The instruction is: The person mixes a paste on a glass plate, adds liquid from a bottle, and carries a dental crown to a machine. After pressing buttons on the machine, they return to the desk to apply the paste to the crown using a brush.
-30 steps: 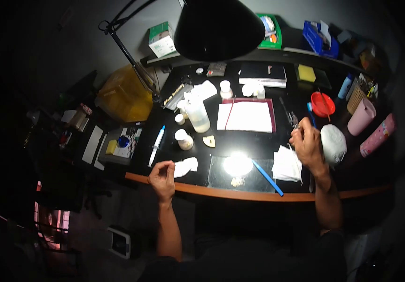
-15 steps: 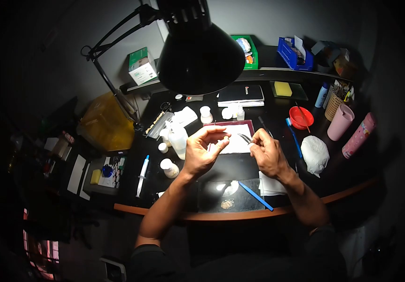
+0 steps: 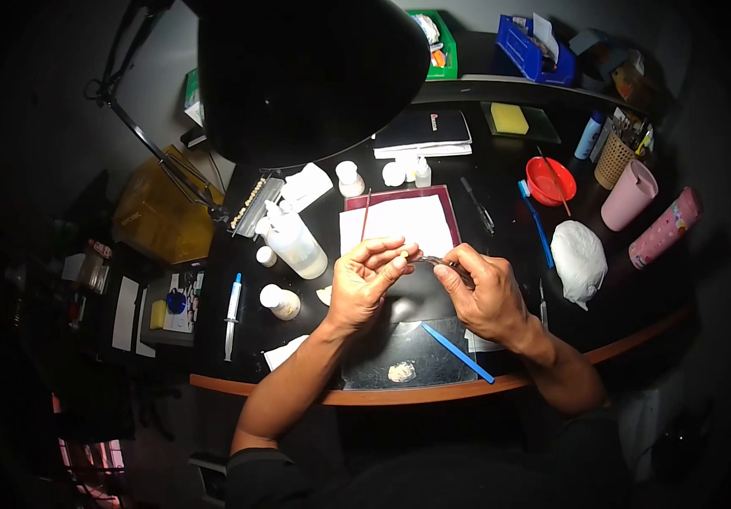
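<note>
Between thumb and fingertips, my left hand (image 3: 361, 284) pinches a small cream-coloured tooth-like piece (image 3: 403, 254). My right hand (image 3: 494, 297) is closed round a metal tool with slim curved tips (image 3: 427, 261), which point left and reach right to the piece. Most of the tool is hidden in the palm. Below the hands lies a clear glass slab (image 3: 369, 360) with a cream-coloured smear (image 3: 401, 371) on it. A blue plastic stick (image 3: 459, 352) rests across the slab's right side. Behind the hands a white sheet (image 3: 403, 219) lies on a dark red pad.
A black desk lamp (image 3: 314, 85) hangs low at the upper left. Left of the hands stand a squeeze bottle (image 3: 297, 246) and a small jar (image 3: 280, 301). To the right are a red bowl (image 3: 539, 191), a blue toothbrush (image 3: 536, 225) and a white bundle (image 3: 577, 263).
The tool's tips have come left to the small piece, and the hands are closer together. The view has shifted, with the lamp farther left.
</note>
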Motion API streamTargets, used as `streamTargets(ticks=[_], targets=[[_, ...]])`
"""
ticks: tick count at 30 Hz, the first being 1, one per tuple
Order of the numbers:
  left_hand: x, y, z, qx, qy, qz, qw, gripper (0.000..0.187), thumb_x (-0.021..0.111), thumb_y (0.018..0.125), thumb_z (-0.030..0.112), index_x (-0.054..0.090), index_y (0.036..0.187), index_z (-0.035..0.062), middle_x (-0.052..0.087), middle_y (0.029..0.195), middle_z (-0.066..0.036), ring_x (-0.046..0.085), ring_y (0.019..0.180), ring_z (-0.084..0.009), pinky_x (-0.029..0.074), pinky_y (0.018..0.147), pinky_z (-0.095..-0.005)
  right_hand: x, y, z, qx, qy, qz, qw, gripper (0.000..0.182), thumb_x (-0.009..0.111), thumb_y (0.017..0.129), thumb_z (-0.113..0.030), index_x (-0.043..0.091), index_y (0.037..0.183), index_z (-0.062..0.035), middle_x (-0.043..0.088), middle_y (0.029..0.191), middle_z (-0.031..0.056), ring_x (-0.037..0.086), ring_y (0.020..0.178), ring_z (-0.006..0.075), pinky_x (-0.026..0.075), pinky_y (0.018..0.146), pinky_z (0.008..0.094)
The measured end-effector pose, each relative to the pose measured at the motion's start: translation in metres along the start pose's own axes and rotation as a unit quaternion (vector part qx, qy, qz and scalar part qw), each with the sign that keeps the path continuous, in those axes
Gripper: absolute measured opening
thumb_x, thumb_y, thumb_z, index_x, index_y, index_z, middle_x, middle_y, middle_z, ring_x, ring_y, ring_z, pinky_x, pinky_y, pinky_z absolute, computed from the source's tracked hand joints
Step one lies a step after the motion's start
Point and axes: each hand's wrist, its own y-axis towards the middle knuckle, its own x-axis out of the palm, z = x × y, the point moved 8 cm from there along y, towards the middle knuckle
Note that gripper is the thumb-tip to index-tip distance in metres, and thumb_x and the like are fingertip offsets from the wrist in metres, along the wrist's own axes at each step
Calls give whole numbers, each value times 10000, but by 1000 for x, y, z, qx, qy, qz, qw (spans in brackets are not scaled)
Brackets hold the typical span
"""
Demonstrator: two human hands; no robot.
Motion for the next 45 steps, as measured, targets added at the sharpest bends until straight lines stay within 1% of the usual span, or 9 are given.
streamTargets(ticks=[7,14,17,20,23,28,31,38,45], targets=[[-3,-4,-4,13,-1,-3,1000,309,759,934,-72,661,1217,6,762,1163,-186,749,1124,-269,627,976,-386,6,-3,4,5,-1,-17,1000,159,707,1017,-139,651,965,0,668,681,169,684,562,285,481,507,392],[-2,-5,-3,14,-23,18,999,332,786,892,-110,662,1182,-8,769,1118,-190,767,1078,-263,644,961,-367,12,-5,10,19,1,-23,1000,184,709,1018,-153,644,951,5,672,688,186,696,582,324,496,517,415],[0,-6,-3,18,-42,17,999,327,804,883,-104,668,1171,-31,770,1107,-198,769,1077,-244,640,973,-341,13,-5,10,3,5,-12,1000,149,694,1024,-113,654,959,15,617,635,130,647,539,203,443,493,340],[-2,-6,-1,23,-45,22,998,331,810,876,-108,667,1166,-33,772,1095,-198,775,1059,-243,641,969,-338,11,-5,8,-2,-1,-13,1000,151,700,1021,-114,655,958,16,618,631,133,650,539,207,444,489,341],[-1,-7,4,50,-6,31,998,337,823,865,-105,672,1159,-37,775,1080,-194,780,1039,-238,643,961,-337,12,-4,10,21,0,-20,1000,187,710,1018,-163,649,953,2,667,677,193,694,579,338,496,518,419],[10,-11,21,117,160,69,978,329,842,848,-101,689,1134,-50,778,1053,-181,781,1014,-219,646,953,-335,17,-6,16,23,-10,-26,999,192,719,1011,-166,653,947,3,658,651,194,688,564,348,490,509,423],[8,-11,22,137,158,76,975,315,840,849,-105,695,1125,-54,778,1049,-173,779,1004,-212,646,947,-325,17,-6,15,38,-14,-28,999,197,722,1009,-167,656,941,6,653,636,195,687,558,350,489,507,422],[-17,-7,19,110,73,130,983,329,820,866,-114,670,1152,-50,763,1098,-180,776,1010,-216,649,942,-307,14,-5,20,74,-16,-38,996,206,726,1008,-169,667,933,14,653,625,191,692,549,332,488,500,414],[-3,-9,11,69,100,81,989,344,831,860,-104,681,1160,-27,766,1100,-174,768,995,-183,629,935,-305,16,-6,20,56,-14,-33,998,206,723,1011,-173,673,944,15,655,625,188,692,542,312,481,490,405]])
